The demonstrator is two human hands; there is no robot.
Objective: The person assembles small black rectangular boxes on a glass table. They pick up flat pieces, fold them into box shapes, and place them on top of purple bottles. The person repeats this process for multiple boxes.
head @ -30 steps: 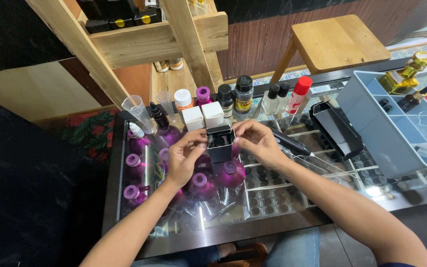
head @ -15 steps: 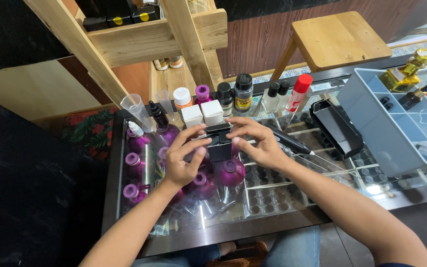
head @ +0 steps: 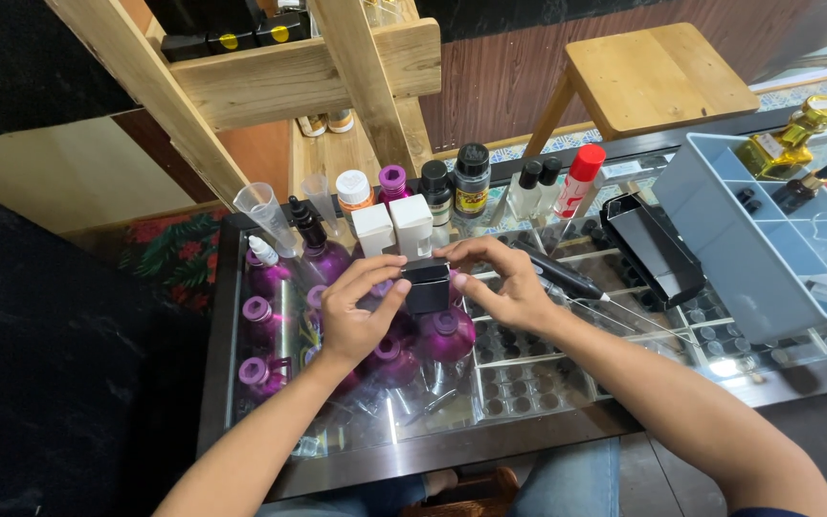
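Glass counter [head: 547,421] was crowded w/ purple bottles, so I kept both hands, left [head: 361,311] & right [head: 500,287], pinched shut on small black box [head: 428,285], squaring its flaps near the middle.

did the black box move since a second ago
Yes, slightly. Both hands, left hand and right hand, now hold the black box nearer the white boxes, while before it sat a little lower, over the purple bottles.

A small box [head: 427,285] is held between both hands over the worktop [head: 528,421] (above round bottles [head: 444,333]). Two cartons [head: 392,228] stand behind it. A compartment tray [head: 720,220] lies to the right.
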